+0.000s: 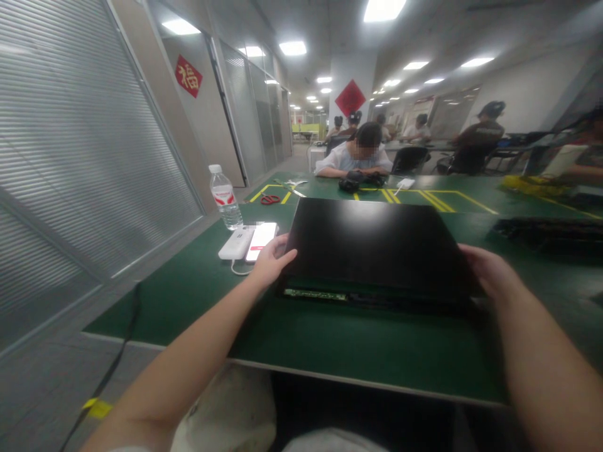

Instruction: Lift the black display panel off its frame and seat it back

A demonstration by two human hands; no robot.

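Black panel (372, 245) over a green table (377, 348), its left edge grasped by the left hand (273, 260), its right by the right hand (485, 269). Left of the panel are a lit phone (262, 238), a white power bank (235, 243) and a water bottle (226, 199).

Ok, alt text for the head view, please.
The left hand and right hand hold a dark flat panel by opposite sides over a green table. To its left are a lit phone, a white device and a clear bottle; a person is across the table.
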